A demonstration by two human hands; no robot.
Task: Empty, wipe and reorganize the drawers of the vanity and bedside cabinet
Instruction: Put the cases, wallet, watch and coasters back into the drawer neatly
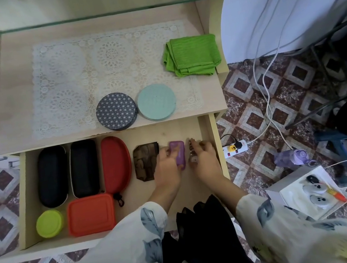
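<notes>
- Most of the drawer looks reorganized to me: cases line its left half.
- My left hand curls round the purple case in the drawer's right half; my right hand's grip I cannot tell.
- Coasters above the drawer look unstowed.

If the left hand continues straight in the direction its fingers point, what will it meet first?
Probably nothing soon. The left hand holds the purple case and points toward the drawer's back; ahead is bare drawer floor, which then passes under the vanity top. What lies deeper is hidden.
</notes>
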